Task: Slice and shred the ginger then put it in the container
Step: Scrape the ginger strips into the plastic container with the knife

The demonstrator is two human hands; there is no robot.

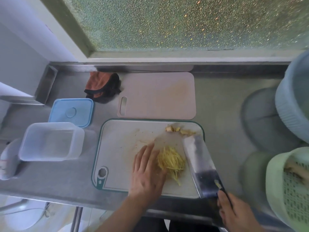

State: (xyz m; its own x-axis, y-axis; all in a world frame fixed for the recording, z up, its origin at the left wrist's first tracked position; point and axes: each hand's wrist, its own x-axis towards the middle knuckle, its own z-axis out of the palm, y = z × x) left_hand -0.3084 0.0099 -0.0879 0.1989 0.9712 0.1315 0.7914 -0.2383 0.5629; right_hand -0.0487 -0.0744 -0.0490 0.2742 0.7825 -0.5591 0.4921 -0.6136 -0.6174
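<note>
A pile of yellow shredded ginger (172, 160) lies on the white cutting board (120, 148) with a green rim. My left hand (148, 171) rests flat on the board, fingers straight, touching the left side of the pile. My right hand (234, 213) grips the handle of a cleaver (200, 166), whose broad blade lies tilted just right of the pile. A few ginger end pieces (177, 129) sit at the board's far right corner. The clear plastic container (51, 141) stands to the left of the board, with nothing in it.
The container's blue lid (71, 112) lies behind it. A beige cutting board (158, 96) and an orange-black cloth (102, 86) lie farther back. A green basket (284, 190) and a blue basket (294, 101) stand at the right. A white object (7, 164) sits at far left.
</note>
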